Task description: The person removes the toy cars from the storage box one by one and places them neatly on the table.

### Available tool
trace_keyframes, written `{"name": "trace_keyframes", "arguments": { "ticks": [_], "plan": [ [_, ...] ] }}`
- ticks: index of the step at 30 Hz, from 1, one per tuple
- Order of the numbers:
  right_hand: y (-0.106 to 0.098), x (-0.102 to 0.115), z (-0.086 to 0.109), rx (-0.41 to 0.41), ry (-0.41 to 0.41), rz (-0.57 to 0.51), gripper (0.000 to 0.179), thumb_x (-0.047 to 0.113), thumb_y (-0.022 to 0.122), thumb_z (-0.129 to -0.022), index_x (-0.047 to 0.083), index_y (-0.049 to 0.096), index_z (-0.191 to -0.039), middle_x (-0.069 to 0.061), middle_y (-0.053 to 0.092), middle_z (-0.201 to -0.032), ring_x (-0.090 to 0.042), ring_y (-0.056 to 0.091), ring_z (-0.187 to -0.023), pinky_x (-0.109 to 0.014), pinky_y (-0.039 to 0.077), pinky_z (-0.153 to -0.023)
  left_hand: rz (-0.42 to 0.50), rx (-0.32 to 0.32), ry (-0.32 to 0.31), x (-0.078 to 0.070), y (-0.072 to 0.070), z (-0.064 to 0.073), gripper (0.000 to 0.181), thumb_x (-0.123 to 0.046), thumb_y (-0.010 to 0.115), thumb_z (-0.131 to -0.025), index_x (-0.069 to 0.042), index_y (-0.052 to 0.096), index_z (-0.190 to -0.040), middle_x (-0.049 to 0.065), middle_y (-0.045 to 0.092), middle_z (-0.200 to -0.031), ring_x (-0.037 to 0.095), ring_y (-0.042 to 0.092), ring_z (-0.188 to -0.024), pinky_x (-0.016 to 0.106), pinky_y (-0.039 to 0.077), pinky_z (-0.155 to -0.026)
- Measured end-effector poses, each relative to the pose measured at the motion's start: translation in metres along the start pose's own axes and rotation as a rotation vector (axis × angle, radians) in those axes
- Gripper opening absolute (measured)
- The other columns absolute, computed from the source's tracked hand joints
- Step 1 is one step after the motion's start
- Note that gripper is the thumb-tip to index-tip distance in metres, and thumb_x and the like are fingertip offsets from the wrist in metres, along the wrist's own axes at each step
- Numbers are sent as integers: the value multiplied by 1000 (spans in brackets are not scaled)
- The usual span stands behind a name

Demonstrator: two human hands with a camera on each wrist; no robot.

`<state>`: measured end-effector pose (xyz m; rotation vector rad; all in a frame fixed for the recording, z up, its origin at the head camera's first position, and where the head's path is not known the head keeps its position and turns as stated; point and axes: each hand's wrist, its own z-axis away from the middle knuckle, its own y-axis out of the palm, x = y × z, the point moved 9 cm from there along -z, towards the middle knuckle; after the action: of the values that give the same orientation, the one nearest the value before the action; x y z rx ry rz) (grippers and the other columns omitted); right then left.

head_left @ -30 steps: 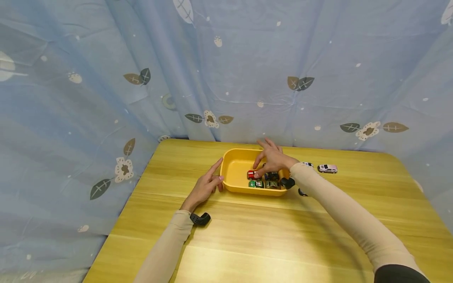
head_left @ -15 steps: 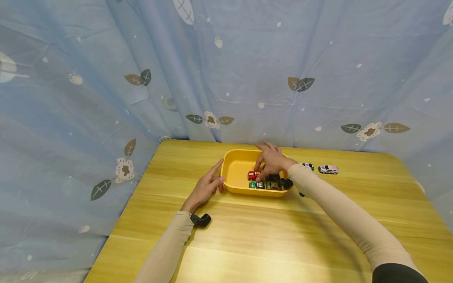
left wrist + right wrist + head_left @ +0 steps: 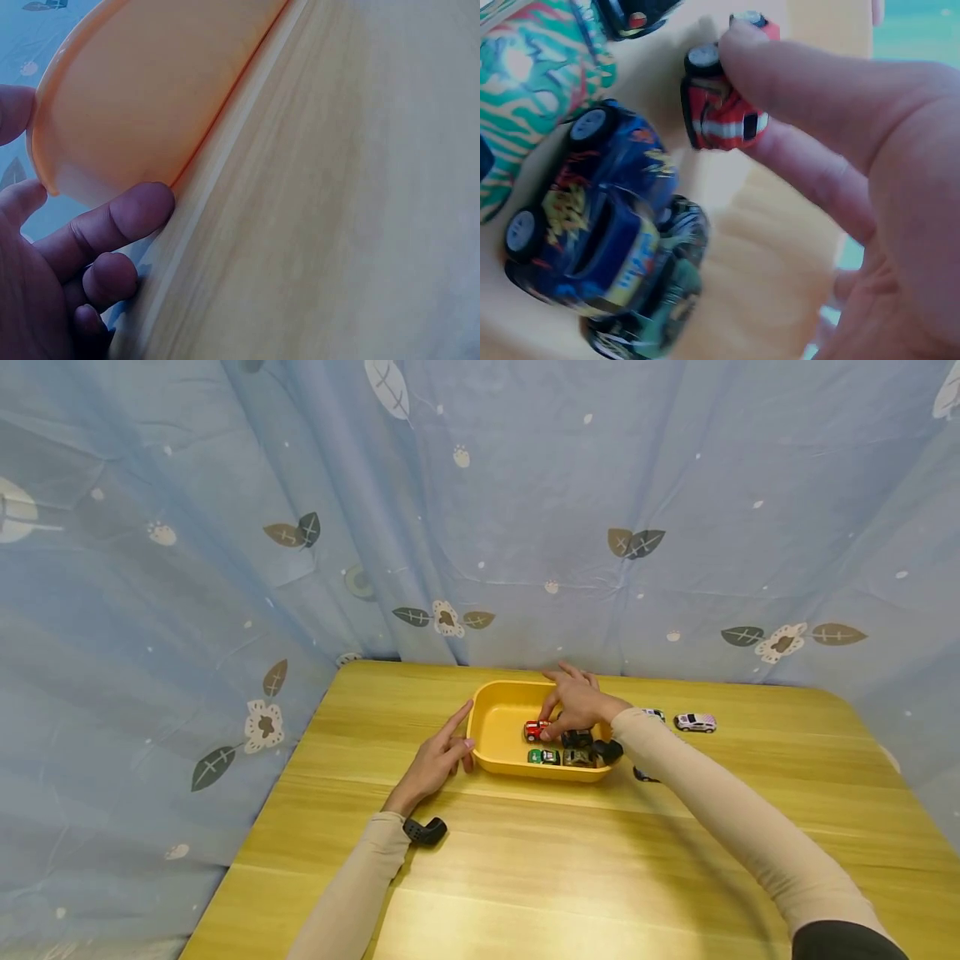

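My right hand (image 3: 581, 703) reaches into a yellow plastic box (image 3: 495, 766) and pinches a small red toy car (image 3: 535, 729) between thumb and index finger. In the right wrist view, the red car's white stripe shows beside the thumb. My left hand (image 3: 433, 762) touches the box's left end, its index finger and thumb at the rim. The left wrist view has one fingertip low against the outer wall. Beside the red car in the box are a green and white toy car (image 3: 543, 757), a camouflage one (image 3: 577, 758) and a dark blue one (image 3: 592, 217). My right hand partly hides the box's back right.
On the wooden table (image 3: 525, 860), right of the box, stand a white and pink toy car (image 3: 695, 722), another pale car (image 3: 655, 713) and a dark one (image 3: 643, 774), the last two partly behind the right sleeve. A blue curtain (image 3: 525, 485) hangs along the table's back and left.
The red car has shifted slightly toward the back, widening its gap to the green car. My right thumb and fingers have made small movements around it. My left hand stays at the box's end.
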<state>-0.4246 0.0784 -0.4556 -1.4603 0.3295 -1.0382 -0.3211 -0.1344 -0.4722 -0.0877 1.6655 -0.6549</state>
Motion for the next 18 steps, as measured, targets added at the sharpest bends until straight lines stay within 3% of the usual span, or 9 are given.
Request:
{"name": "trace_keyframes", "arguments": {
  "ticks": [9,18],
  "plan": [
    [-38,3,12,-49,1,-11,21,34,88,-88,20,86,-104,-25,26,-172,-51,3,-161,-80,7,-119,14,-8,-2,0,1,-4,67,-21,52,-112,-19,21,-172,29,73,-88,52,59,-74,23,47,-66],
    [-64,-10,40,-72,2,11,22,23,83,-93,14,84,-113,-29,28,-170,-56,7,-158,-85,12,-116,10,-12,2,3,2,0,67,-21,52,-113,-17,21,-172,27,73,-87,50,58,-73,24,48,-65]
  ]
}}
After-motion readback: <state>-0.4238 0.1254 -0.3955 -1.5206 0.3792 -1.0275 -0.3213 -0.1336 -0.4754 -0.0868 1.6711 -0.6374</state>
